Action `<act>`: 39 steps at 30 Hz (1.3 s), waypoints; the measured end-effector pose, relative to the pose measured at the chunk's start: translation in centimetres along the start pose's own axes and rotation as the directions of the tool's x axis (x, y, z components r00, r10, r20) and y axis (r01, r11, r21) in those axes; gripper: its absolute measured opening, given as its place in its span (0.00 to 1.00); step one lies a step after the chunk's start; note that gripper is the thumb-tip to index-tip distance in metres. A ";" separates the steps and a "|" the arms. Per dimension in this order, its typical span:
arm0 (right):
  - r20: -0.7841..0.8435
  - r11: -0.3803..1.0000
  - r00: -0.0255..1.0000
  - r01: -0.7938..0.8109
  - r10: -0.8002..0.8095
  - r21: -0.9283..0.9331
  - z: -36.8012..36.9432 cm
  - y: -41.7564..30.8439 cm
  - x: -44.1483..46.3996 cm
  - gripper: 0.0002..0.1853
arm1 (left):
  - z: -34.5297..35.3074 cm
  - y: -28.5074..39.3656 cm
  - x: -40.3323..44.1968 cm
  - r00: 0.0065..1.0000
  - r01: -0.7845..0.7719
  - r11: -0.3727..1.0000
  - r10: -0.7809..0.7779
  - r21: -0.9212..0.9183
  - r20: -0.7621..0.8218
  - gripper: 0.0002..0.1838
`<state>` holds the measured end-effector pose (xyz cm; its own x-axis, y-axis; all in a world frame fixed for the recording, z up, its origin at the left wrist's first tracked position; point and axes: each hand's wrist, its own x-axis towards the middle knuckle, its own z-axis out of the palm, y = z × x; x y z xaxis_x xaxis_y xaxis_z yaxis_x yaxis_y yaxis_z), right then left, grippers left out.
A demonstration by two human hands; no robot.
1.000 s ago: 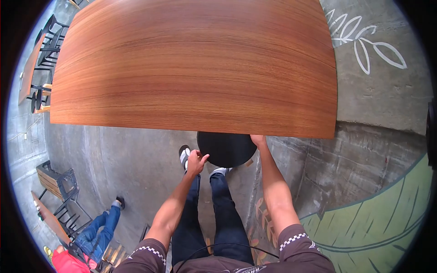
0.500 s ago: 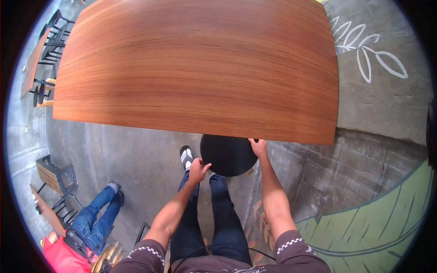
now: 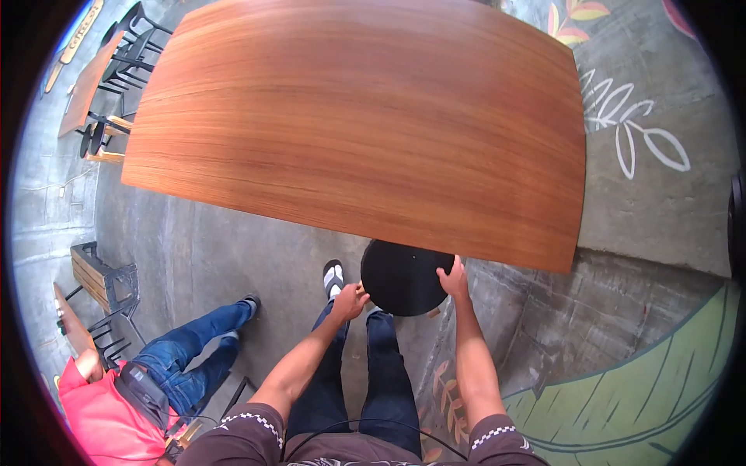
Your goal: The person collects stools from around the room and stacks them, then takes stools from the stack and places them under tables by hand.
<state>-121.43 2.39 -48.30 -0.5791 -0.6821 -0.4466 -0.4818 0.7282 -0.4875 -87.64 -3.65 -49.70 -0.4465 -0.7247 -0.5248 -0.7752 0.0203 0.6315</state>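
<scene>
A stool with a round black seat (image 3: 406, 281) stands in front of me, its far edge partly under the wooden tabletop (image 3: 357, 132). At the seat's left rim, my left hand (image 3: 351, 301) is closed on the stool, near a bit of pale wood. My right hand (image 3: 454, 279) grips the right rim, thumb on top of the seat and fingers out of sight below. Most of the stool's legs are hidden; one wooden leg tip shows below the seat.
At the lower left is a person in a pink shirt (image 3: 109, 415) and jeans. Another table (image 3: 89, 85) with black chairs stands at the far left, with a slatted wooden box (image 3: 92, 278) nearer. A painted wall (image 3: 637, 388) rises on the right.
My view has swung a little, shifting the table's front edge. The right hand has moved its grip nearer along the seat's rim. My left hand has closed on the stool. The person has stepped rightward.
</scene>
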 end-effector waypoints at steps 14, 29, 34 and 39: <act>0.353 0.730 0.837 0.078 -0.418 0.679 -24.0 -30.2 -16.6 0.21 | -34.9 22.7 -16.3 0.954 -0.013 0.702 0.221 -0.713 0.200 0.16; -0.006 0.467 0.719 0.457 -0.695 0.757 -19.6 -65.6 -21.2 0.28 | -68.3 12.1 -22.6 0.666 -0.587 0.546 -0.094 -0.597 -0.740 0.15; 0.079 0.483 0.633 0.499 -0.770 0.720 -15.3 -74.4 -22.2 0.26 | -72.2 4.6 -25.4 0.597 -0.567 0.529 -0.265 -0.632 -0.757 0.15; 0.206 0.496 0.522 0.509 -0.828 0.703 -9.7 -81.6 -21.0 0.25 | -73.7 0.5 -28.5 0.538 -0.567 0.494 -0.384 -0.659 -0.751 0.14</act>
<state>-76.33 -42.06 8.18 0.2324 -0.9725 0.0159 -0.0712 -0.0333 -0.9969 -42.36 -33.72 7.60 0.3934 -0.9143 -0.0964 0.1645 -0.0331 0.9858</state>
